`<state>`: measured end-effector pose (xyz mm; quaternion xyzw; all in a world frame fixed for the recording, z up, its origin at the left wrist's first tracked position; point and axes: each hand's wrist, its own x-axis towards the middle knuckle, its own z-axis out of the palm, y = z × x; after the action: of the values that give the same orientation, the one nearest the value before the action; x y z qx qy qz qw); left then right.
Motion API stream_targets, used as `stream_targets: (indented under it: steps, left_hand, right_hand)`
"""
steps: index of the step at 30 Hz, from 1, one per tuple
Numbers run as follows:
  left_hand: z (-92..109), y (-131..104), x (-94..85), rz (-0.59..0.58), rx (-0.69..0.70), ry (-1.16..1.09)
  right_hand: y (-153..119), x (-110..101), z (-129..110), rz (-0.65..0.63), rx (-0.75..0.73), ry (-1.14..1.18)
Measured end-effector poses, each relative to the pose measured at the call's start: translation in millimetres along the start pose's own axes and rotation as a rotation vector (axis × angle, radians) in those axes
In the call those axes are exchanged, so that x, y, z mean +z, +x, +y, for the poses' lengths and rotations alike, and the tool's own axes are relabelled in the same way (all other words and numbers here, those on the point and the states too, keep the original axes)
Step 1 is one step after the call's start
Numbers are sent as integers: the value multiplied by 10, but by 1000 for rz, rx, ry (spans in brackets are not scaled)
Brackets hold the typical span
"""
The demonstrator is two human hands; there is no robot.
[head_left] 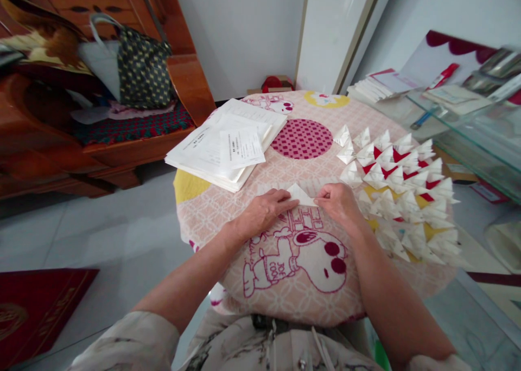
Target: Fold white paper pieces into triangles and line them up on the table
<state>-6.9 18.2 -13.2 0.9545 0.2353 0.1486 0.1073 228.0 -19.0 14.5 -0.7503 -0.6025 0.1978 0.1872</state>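
A small folded paper (301, 196), white and roughly triangular, lies on the cloth-covered round table between my hands. My left hand (266, 211) holds its left end, thumb and fingers pressed on the paper. With thumb and fingertips pinched together, my right hand (337, 202) grips the right corner. Just to the right stand several rows of pointed folded paper pieces (386, 170), white. Beyond my left hand is a stack of printed paper sheets (195, 153), with a smaller printed slip (242, 147) on top.
The patterned tablecloth (228, 219) covers the table. A glass shelf (480, 138) with papers and a red marker (444, 76) stands at the right. On the left, a wooden bench (114, 162) bears a dark patterned bag (142, 70). A red board (40, 306) lies low at left.
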Motion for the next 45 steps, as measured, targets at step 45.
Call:
stream_targets:
  steps: [45]
  left_hand:
    - [-1,129,27,199,-274,-379]
  right_hand:
    - [-78,104,-73,171,-131,278]
